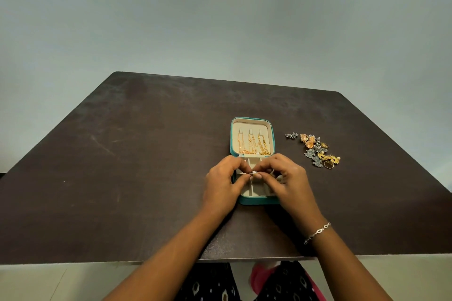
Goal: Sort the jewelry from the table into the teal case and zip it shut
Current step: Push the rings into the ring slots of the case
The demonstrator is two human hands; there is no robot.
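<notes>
Left hand (223, 178) and right hand (289, 177) both pinching small ring (253, 172), over open teal case (259, 201), jewelry pile (318, 151) at three o'clock

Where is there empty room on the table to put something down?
Bare table runs from the teal case to the left edge, and along the far side behind it. A narrow bare strip lies between the case and the jewelry pile. Crowded: over the case's tray, where left hand and right hand pinch a ring.
</notes>
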